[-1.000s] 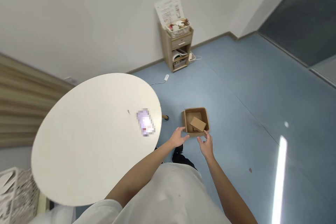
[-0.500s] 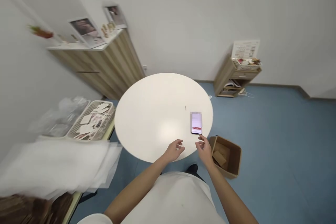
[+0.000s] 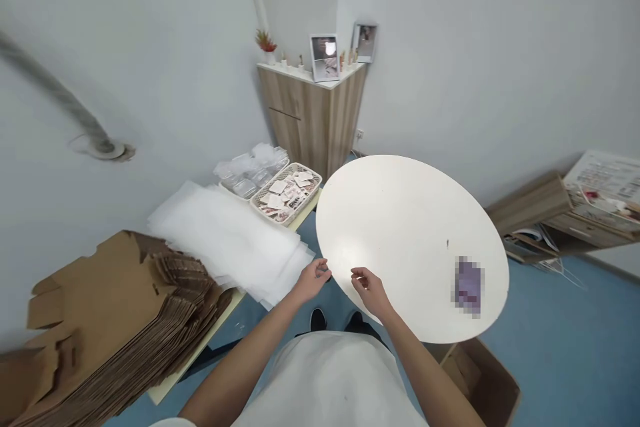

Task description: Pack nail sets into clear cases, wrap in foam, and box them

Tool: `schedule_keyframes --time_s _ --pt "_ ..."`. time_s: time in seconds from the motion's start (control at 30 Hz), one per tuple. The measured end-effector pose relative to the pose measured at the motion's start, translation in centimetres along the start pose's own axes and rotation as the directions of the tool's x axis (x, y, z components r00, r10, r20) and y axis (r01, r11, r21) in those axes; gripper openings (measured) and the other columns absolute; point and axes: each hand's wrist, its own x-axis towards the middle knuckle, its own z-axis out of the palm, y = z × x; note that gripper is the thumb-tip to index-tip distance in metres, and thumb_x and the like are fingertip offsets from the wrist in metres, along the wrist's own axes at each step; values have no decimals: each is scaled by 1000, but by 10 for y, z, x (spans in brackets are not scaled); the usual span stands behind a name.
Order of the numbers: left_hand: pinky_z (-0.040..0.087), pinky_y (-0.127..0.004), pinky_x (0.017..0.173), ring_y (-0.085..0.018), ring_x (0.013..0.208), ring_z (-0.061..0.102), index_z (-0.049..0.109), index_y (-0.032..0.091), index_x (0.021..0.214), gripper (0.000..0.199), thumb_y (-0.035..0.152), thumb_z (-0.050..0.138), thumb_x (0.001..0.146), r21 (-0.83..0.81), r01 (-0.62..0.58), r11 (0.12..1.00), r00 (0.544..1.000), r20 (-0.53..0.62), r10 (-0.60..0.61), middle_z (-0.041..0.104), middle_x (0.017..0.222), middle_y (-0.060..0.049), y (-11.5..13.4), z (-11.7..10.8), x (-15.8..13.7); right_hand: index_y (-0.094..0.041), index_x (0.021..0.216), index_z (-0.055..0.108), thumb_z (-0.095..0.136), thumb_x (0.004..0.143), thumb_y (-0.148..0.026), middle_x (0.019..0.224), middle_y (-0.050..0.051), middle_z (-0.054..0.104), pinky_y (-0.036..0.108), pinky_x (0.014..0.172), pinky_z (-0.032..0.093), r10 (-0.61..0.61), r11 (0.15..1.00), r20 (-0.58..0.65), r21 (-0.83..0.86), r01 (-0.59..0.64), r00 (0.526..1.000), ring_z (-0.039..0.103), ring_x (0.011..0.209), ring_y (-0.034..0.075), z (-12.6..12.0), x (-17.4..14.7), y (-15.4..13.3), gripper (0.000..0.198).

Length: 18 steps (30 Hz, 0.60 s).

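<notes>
My left hand (image 3: 311, 281) hovers at the near left rim of the round white table (image 3: 395, 213), close to a stack of white translucent sheets (image 3: 235, 233). Its fingers are curled loosely, with a gap to the thumb, and it holds nothing. Over the near edge of the tabletop is my right hand (image 3: 371, 291), empty too, fingers bent and apart. A phone-like device (image 3: 469, 285), blurred by large pixels, lies on the right part of the table. Beyond it sits a tiny dark object (image 3: 447, 243), too small to name.
On the left side table are flat brown cardboard boxes (image 3: 115, 293), a white basket of cards (image 3: 287, 193) and a basket of clear plastic bags (image 3: 250, 170). An open cardboard box (image 3: 493, 380) stands on the floor at right. A wooden cabinet (image 3: 310, 103) fills the corner.
My view has turned left, bringing the cardboard stack into sight and shifting the table rightward. Both hands are now farther from the phone-like device, nearer the sheets, and remain empty.
</notes>
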Motion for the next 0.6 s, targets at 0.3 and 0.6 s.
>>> schedule_keyframes --time_s 0.3,0.6 --pt "45 -30 76 -18 89 57 52 17 108 42 39 55 72 -102 67 992 982 -168 -84 57 107 -11 -15 -66 0 -19 95 57 49 72 -39 85 5 62 31 66 47 -36 998 202 -49 46 979 58 70 15 56 79 -33 31" --pt "44 -32 77 -22 95 56 54 19 105 41 32 61 67 -159 125 979 927 -334 -173 53 117 -10 3 -129 87 -18 104 54 42 77 -33 101 9 59 36 80 40 -231 899 173 -339 278 957 53 93 21 101 204 -58 33"
